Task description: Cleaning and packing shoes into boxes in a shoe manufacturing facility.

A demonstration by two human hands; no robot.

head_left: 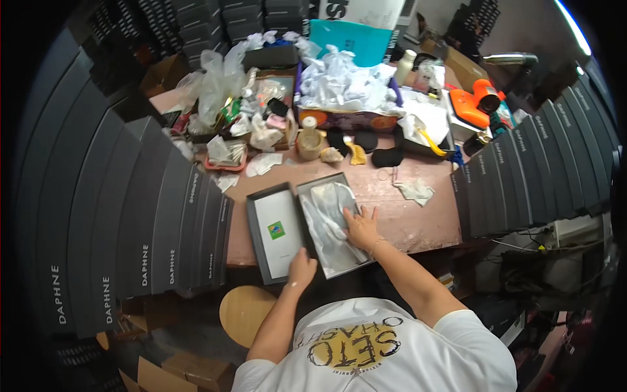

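Observation:
An open shoebox lies on the table in front of me. Its dark-edged lid [261, 202], white inside with a small green sticker [276, 230], rests to the left of the box bottom [324, 275]. My left hand [302, 268] is closed at the near right edge of the lid, its fingertips partly hidden. Inside the box bottom is a bundle in thin whitish wrapping [326, 219]; what it covers cannot be made out. My right hand [363, 228] lies on the wrapping and the box's right side, fingers spread.
Stacks of dark shoeboxes [130, 215] rise at the left, and more shoeboxes [522, 157] at the right. Across the back stand a carton of crumpled white paper [346, 81], a jar [309, 144], black pads [387, 157] and an orange tool [470, 108]. A round stool [245, 313] is below the table.

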